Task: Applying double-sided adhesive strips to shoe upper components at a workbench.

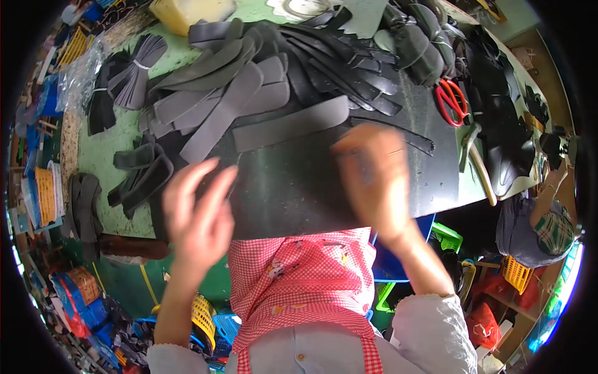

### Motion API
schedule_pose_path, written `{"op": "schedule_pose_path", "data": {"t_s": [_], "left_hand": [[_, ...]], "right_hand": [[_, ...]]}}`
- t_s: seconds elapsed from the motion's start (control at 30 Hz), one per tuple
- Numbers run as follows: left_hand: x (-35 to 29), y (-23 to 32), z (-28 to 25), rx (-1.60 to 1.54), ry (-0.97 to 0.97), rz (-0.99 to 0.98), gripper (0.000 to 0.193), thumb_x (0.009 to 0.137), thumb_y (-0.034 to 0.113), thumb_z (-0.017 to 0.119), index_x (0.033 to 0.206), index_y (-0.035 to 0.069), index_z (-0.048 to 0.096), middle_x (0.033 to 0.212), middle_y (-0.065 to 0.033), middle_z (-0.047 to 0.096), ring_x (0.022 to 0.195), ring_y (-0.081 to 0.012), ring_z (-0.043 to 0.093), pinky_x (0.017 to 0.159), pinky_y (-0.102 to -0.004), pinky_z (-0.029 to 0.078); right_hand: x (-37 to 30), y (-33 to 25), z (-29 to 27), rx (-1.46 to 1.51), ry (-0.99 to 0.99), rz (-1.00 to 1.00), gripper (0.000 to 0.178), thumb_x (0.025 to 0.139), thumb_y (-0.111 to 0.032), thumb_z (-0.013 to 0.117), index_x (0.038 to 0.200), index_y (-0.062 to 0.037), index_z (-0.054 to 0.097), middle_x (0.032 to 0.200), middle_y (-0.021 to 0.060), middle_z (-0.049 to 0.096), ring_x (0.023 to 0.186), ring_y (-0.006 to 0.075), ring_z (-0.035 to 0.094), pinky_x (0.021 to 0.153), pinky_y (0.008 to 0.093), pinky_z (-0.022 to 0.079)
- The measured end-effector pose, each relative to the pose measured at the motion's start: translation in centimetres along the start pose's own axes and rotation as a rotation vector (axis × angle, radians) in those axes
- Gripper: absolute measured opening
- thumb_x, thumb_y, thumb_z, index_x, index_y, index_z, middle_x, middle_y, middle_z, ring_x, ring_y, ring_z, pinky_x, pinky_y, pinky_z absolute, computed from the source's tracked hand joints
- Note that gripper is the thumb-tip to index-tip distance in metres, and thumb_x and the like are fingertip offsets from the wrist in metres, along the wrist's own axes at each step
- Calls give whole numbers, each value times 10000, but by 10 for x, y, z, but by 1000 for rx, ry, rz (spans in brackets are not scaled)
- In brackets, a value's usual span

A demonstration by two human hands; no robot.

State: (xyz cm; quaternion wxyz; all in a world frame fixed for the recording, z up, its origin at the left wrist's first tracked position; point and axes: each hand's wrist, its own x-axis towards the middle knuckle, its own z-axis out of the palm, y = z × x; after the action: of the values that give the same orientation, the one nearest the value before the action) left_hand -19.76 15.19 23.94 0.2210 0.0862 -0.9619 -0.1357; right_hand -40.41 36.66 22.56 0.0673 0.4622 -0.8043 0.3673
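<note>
My left hand [198, 215] is over the near left part of a dark board [286, 187]. Its fingers are spread, and I see nothing in them. Farther right, my right hand [377, 174] is blurred, with its fingers curled in. Whatever they may hold is hidden. Just beyond both hands a single flat grey strip [293, 124] lies across the board, rounded at its right end. A narrow black strip [405, 136] runs out to the right beside my right hand. Behind them is a heap of loose grey strips [227, 103] and shiny black strips [342, 68].
Red-handled scissors [451, 103] and a wooden-handled tool [479, 165] lie on the right. Tied strip bundles [138, 68] are at the left of the green table [93, 149]. A yellowish block [190, 14] stands at the back. Another person's arm [551, 193] shows at far right.
</note>
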Motion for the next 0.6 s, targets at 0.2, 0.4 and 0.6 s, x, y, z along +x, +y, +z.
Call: {"op": "schedule_pose_path", "data": {"t_s": [0.2,0.4,0.6], "left_hand": [[19,27,53,-144,-214,81,630,875,258,771,1436,50,576,1409,-163,540,1315,-358,539,1179,-495,419],[-46,39,17,-226,-329,131,515,910,255,749,1363,24,667,1445,-122,595,1380,-297,545,1153,-477,460],[-53,30,28,-280,-288,152,481,897,200,720,1349,41,680,1422,-92,599,1318,-274,572,1127,-442,487]], "right_hand": [[-5,72,-38,-314,90,155,115,902,-92,750,1009,-50,738,1022,104,713,998,301,649,925,401,490],[13,-34,-43,325,-205,638,80,1032,-107,658,1051,-37,693,780,7,618,701,68,545,649,245,462],[9,-66,15,449,-572,276,154,927,-157,778,947,-37,684,764,129,702,666,260,715,634,343,553]]}}
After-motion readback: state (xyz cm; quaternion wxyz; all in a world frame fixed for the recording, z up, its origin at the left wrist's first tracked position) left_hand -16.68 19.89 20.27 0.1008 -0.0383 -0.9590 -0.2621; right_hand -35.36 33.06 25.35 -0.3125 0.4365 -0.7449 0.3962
